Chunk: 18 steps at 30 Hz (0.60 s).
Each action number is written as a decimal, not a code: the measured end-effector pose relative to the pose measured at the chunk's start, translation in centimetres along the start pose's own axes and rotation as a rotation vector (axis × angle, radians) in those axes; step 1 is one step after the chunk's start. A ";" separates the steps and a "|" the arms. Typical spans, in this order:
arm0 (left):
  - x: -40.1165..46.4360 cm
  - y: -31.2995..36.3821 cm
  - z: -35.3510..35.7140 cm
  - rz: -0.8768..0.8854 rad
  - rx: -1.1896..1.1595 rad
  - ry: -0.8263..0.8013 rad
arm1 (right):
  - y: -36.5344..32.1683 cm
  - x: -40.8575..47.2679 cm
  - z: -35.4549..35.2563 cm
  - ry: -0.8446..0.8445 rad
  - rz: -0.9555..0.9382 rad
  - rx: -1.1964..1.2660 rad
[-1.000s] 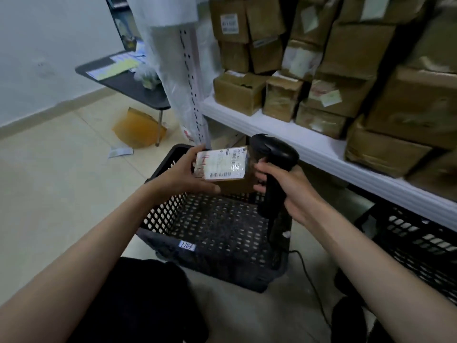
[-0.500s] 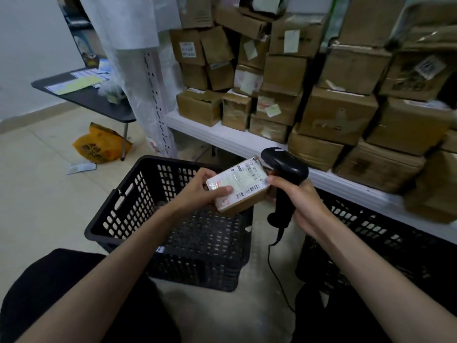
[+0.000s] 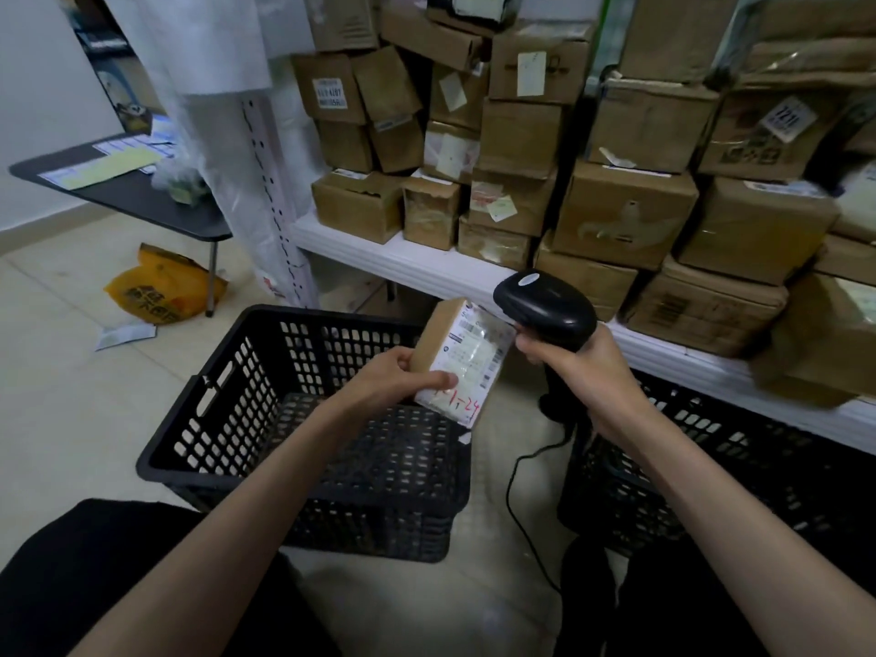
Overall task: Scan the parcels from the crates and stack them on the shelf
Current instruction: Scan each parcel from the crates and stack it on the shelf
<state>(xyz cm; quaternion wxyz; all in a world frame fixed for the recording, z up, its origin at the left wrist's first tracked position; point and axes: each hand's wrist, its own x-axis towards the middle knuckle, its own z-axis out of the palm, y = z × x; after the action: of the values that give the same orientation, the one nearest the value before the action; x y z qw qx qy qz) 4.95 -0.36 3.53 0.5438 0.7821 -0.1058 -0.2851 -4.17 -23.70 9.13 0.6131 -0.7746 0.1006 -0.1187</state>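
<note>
While held above the crate (image 3: 227,400):
Left hand (image 3: 388,384): grips parcel (image 3: 467,360), label up.
Right hand (image 3: 585,367): clasps scanner (image 3: 545,308), beside parcel.

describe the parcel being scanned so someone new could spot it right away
Start at the white shelf stacked with brown boxes, then drop to the black crate on the floor in front. Above the crate's right edge the left hand holds a small parcel. It alone has red handwriting on its white label, beside the black scanner.

Parcel storeroom: shelf (image 3: 417,263) stacked with labelled cartons (image 3: 621,215), crates (image 3: 227,410).
</note>
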 end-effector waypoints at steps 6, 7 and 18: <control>0.2 0.6 -1.1 0.055 -0.082 0.189 | -0.7 -0.5 -3.1 -0.186 -0.280 -0.717; 0.3 0.7 -1.2 0.063 -0.075 0.200 | -1.0 -0.8 -3.2 -0.231 -0.274 -0.806; 0.0 0.1 -1.8 0.049 -0.103 0.216 | -3.3 -1.6 -2.4 -0.234 -0.297 -1.007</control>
<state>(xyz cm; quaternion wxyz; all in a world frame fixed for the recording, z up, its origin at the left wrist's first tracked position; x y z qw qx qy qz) 6.00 1.06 4.03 0.5982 0.7766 -0.0510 -0.1908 -6.40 -24.70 12.76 0.1495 -0.9867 -0.0344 -0.0540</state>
